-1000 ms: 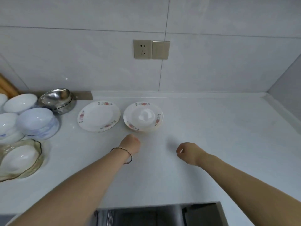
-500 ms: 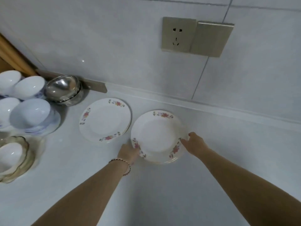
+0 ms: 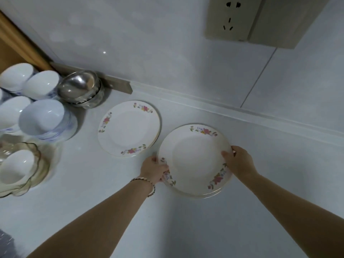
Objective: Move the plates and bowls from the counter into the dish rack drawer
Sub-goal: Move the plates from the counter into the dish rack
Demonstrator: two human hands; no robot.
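A stack of white plates with pink flower rims [image 3: 195, 157] sits right of centre on the white counter. My left hand [image 3: 153, 169], a bracelet on its wrist, grips the stack's left rim. My right hand [image 3: 239, 161] grips its right rim, thumb on top. A second flowered plate stack [image 3: 129, 128] lies just to the left, untouched. Further left stand white and blue bowls [image 3: 41, 118], a steel bowl stack [image 3: 81, 88] and a glass dish holding a white bowl [image 3: 18, 168]. The dish rack drawer is out of view.
The white counter [image 3: 186, 220] meets the tiled wall at a raised back edge [image 3: 242, 116]. A wall socket and switch [image 3: 251, 19] sit above the plates. A wooden frame [image 3: 16, 41] runs down at the upper left.
My head moved in closer and lower. Both hands travelled forward from the bare counter and closed on the two sides of the right plate stack.
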